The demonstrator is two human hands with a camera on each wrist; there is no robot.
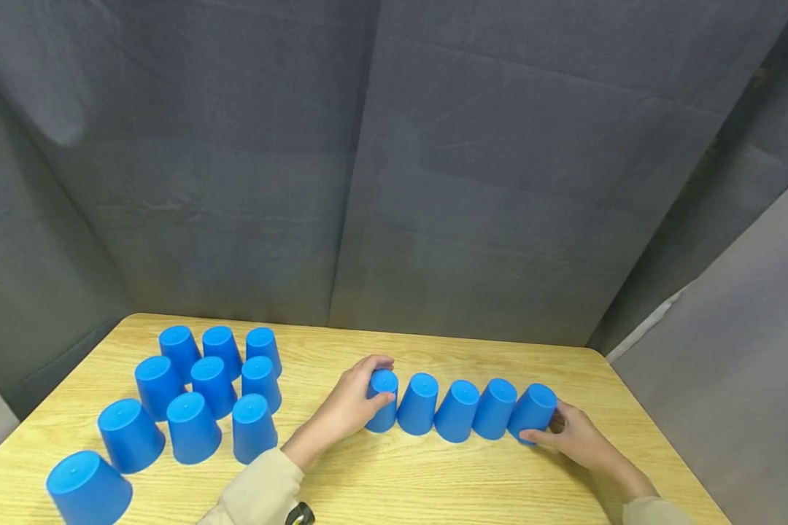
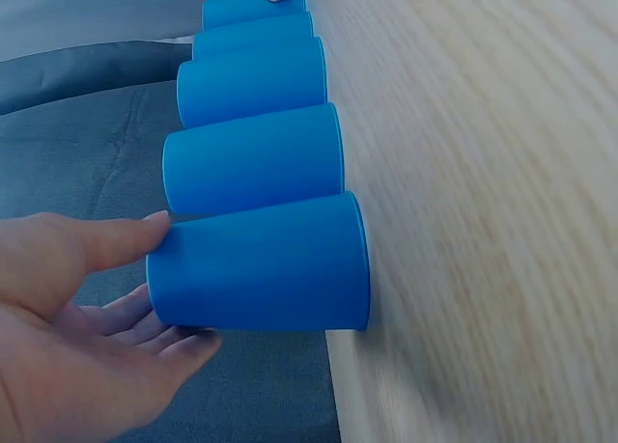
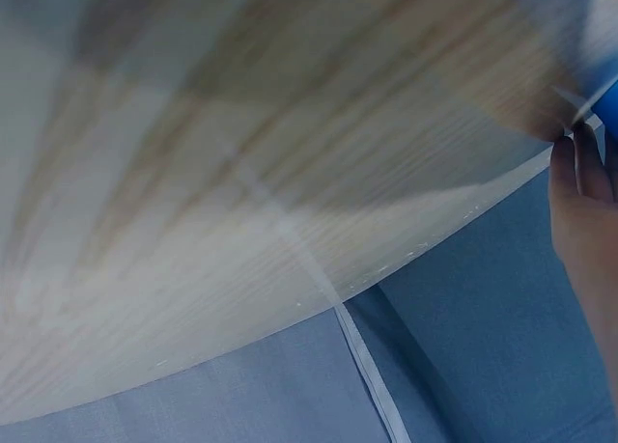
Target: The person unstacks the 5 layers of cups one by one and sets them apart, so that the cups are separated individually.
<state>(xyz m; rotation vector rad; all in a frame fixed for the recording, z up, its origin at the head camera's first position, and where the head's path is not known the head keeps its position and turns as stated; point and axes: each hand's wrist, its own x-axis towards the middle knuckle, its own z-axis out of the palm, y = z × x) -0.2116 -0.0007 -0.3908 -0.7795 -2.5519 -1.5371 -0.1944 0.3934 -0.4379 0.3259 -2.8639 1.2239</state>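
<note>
Five blue plastic cups stand upside down in a slightly uneven row on the table. My left hand (image 1: 351,401) is at the leftmost cup (image 1: 382,417), thumb on its near side and fingers round its far side. The left wrist view shows that cup (image 2: 261,269) with the thumb and fingers near its base. At the other end my right hand (image 1: 574,435) grips the rightmost cup (image 1: 533,412), which leans a little. Between them are a second cup (image 1: 418,405), a middle cup (image 1: 457,412) and a fourth cup (image 1: 495,410). In the right wrist view, the right hand (image 3: 586,202) shows only partly.
On the left of the wooden table (image 1: 473,488), more upturned blue cups stand in rows, among them a front cup (image 1: 88,492) and a back cup (image 1: 264,350). Grey curtains (image 1: 486,182) hang behind the table and at its sides.
</note>
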